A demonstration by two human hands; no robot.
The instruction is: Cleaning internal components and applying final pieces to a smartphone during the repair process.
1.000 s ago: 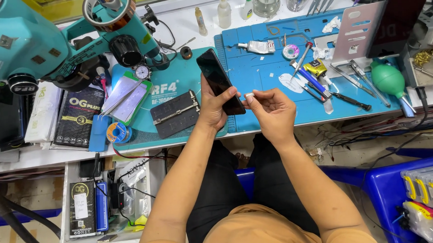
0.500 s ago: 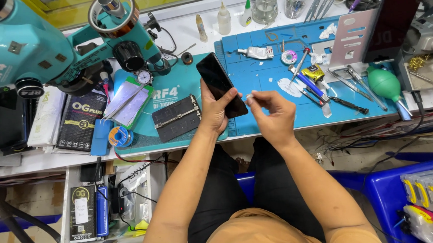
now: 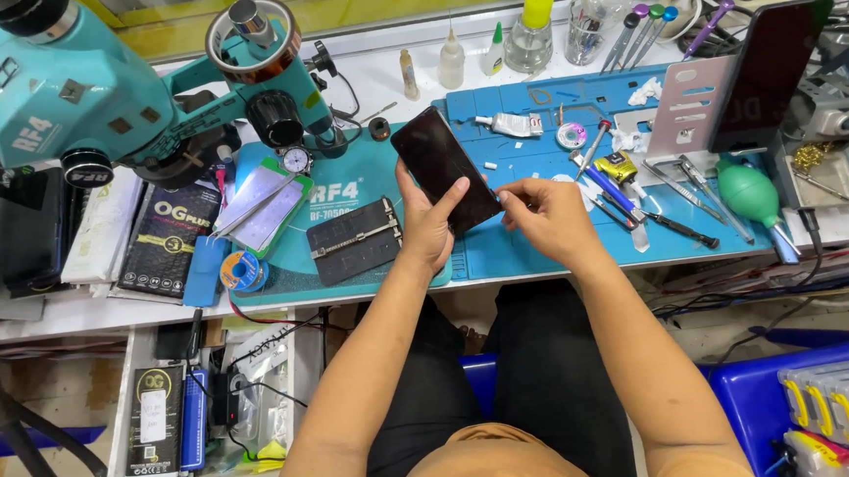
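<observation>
The left hand (image 3: 429, 223) held a dark phone (image 3: 443, 169) above the front edge of the worktop (image 3: 375, 70); its fingers were clamped on the phone's lower end, the thumb lying across the black glass, and the phone tilted away from the person with its top toward the upper left; the right hand (image 3: 546, 219) sat just beside the phone's lower right corner, thumb and forefinger pinched together at that corner, though whether they gripped anything small there could not be told.

Under both hands lay a blue mat (image 3: 543, 241); on it, to the right of the right hand, lay tweezers (image 3: 682, 188), a blue-handled tool (image 3: 610, 190) and a yellow tape roll (image 3: 618, 167), close together; a white tube (image 3: 508, 123) lay beyond the phone; a green air blower (image 3: 751, 194) rested near the mat's right edge; a second dark phone (image 3: 763, 75) leaned upright on a stand at the far right.

To the left stood a teal microscope (image 3: 91, 92), its arm reaching over a teal mat (image 3: 338, 273); on that mat lay a black clamp block (image 3: 354, 241), near the left hand but apart from it; several small bottles (image 3: 451, 60) stood at the back of the worktop.
</observation>
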